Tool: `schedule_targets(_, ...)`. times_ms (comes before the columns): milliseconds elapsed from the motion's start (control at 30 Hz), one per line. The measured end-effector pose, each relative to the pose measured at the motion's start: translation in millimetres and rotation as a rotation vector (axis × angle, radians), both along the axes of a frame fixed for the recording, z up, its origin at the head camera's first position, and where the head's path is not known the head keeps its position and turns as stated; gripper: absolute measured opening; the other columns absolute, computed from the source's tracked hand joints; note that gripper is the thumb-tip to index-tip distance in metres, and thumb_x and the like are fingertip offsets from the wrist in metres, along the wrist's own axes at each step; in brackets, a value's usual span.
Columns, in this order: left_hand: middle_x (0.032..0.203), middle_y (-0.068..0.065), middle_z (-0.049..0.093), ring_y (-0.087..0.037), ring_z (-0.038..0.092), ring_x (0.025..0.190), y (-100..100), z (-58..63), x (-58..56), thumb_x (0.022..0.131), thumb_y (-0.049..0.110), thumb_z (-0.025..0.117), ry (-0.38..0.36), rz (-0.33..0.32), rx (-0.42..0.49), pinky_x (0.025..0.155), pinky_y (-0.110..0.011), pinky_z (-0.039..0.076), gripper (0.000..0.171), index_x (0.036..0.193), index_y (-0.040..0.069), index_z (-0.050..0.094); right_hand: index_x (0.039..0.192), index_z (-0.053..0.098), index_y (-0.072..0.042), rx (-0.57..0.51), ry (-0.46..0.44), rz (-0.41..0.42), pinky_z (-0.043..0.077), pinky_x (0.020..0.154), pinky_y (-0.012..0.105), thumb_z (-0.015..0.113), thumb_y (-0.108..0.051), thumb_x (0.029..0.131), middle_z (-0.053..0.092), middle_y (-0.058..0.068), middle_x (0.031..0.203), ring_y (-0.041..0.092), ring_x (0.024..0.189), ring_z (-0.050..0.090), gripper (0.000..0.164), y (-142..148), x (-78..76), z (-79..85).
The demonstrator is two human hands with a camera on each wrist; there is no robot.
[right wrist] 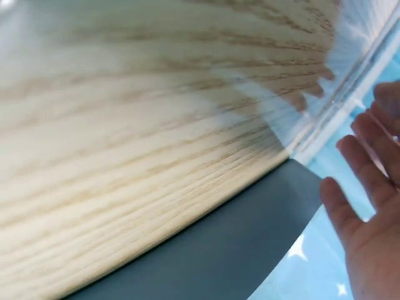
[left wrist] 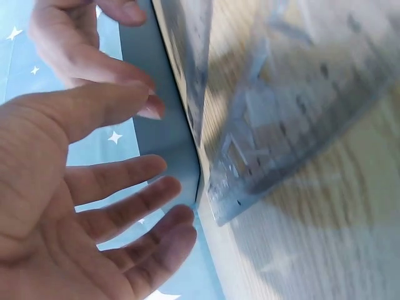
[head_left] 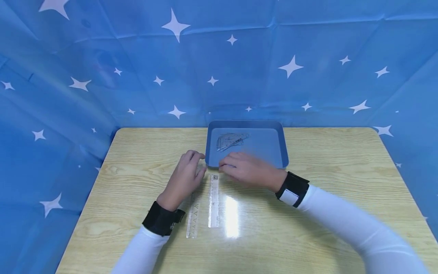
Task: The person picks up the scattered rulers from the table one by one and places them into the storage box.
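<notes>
Blue cloth with white stars (head_left: pixel 51 160) covers the left side and top of the head view, behind a wood-grain desk (head_left: pixel 113 182). Left of centre, the left hand (head_left: pixel 183 179) reaches up the frame from a black wristband (head_left: pixel 161 219); its fingers are loosely spread, gripping nothing, with the fingertips near the lower left corner of the tray. Beneath and beside it, a clear ruler with triangle cut-outs (head_left: pixel 192 222) lies partly hidden. Just right of that, at lower centre, a second clear ruler (head_left: pixel 213 203) lies lengthwise. Above, at centre, the blue tray (head_left: pixel 267 144) holds overlapping clear pieces (head_left: pixel 230 140) in its left half. Across the tray's lower rim, the right hand (head_left: pixel 248 169) stretches leftward, fingers extended and holding nothing, its fingertips near the second ruler's upper end.
</notes>
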State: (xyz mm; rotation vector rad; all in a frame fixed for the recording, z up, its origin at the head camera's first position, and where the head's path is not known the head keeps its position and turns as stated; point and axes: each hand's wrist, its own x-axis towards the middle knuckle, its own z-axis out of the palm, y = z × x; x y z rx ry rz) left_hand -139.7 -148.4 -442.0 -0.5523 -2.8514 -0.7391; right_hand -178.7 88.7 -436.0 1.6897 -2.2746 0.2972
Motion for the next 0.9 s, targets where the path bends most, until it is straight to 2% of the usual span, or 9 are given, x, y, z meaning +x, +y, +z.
schedule_targets(133, 0.111, -0.011, 0.06, -0.029, 0.057, 0.102, -0.1, -0.6, 15.4, 0.087, 0.014, 0.069, -0.06, 0.008, -0.043, 0.087, -0.038, 0.05, 0.028, 0.112, 0.002, 0.064, 0.119, 0.062, -0.011, 0.067, 0.014, 0.073, 0.05, 0.084, 0.028, 0.056, -0.012, 0.094, 0.063, 0.001, 0.122, 0.015, 0.11, 0.058, 0.026, -7.7, 14.8, -9.9)
schedule_targets(267, 0.113, -0.012, 0.062, -0.029, 0.056, 0.104, 1.0, -4.7, 28.0, 0.085, 0.019, 0.073, -0.123, -0.011, -0.086, 0.091, -0.039, 0.049, 0.036, 0.115, 0.001, 0.065, 0.129, 0.059, -0.014, 0.18, -0.03, 0.077, 0.047, 0.094, 0.031, 0.05, -0.013, 0.097, 0.06, 0.0, 0.131, 0.017, 0.12, 0.054, 0.033, -10.7, 26.0, -17.1)
schedule_targets(400, 0.117, -0.011, 0.06, -0.028, 0.054, 0.106, 0.1, -7.1, 35.8, 0.082, 0.025, 0.076, -0.165, -0.018, -0.106, 0.093, -0.038, 0.048, 0.045, 0.118, 0.002, 0.064, 0.136, 0.054, -0.017, 0.23, -0.094, 0.06, 0.042, 0.106, 0.036, 0.049, -0.016, 0.098, 0.055, -0.001, 0.139, 0.018, 0.129, 0.051, 0.038, -12.1, 30.5, -21.3)
schedule_targets(567, 0.124, -0.011, 0.058, -0.03, 0.052, 0.107, 0.9, -13.9, 42.0, 0.081, 0.038, 0.074, -0.168, -0.032, -0.186, 0.095, -0.04, 0.044, 0.052, 0.119, 0.004, 0.065, 0.143, 0.047, -0.018, 0.288, -0.11, 0.041, 0.039, 0.11, 0.042, 0.044, -0.019, 0.101, 0.047, 0.0, 0.148, 0.02, 0.137, 0.044, 0.042, -9.5, 33.8, -28.6)
schedule_targets(700, 0.127, -0.012, 0.056, -0.033, 0.049, 0.108, 3.9, -20.6, 45.9, 0.081, 0.046, 0.071, -0.168, -0.071, -0.256, 0.094, -0.042, 0.042, 0.055, 0.117, 0.006, 0.065, 0.146, 0.043, -0.019, 0.375, -0.108, 0.009, 0.036, 0.112, 0.045, 0.036, -0.021, 0.103, 0.041, 0.0, 0.152, 0.02, 0.142, 0.038, 0.043, -4.6, 37.7, -33.9)
schedule_targets(800, 0.127, -0.013, 0.056, -0.034, 0.047, 0.109, 7.2, -24.6, 50.2, 0.08, 0.049, 0.071, -0.152, -0.096, -0.298, 0.094, -0.042, 0.041, 0.055, 0.115, 0.006, 0.066, 0.146, 0.043, -0.019, 0.4, -0.097, -0.007, 0.035, 0.112, 0.045, 0.035, -0.021, 0.103, 0.041, 0.0, 0.152, 0.02, 0.141, 0.038, 0.043, -0.5, 41.1, -36.4)
schedule_targets(900, 0.126, -0.013, 0.055, -0.033, 0.046, 0.107, 11.2, -25.8, 56.4, 0.08, 0.052, 0.07, -0.139, -0.118, -0.331, 0.093, -0.042, 0.041, 0.058, 0.115, 0.006, 0.065, 0.142, 0.047, -0.017, 0.373, -0.061, -0.007, 0.037, 0.111, 0.045, 0.038, -0.018, 0.102, 0.046, 0.002, 0.148, 0.021, 0.138, 0.042, 0.041, 3.1, 44.2, -37.9)
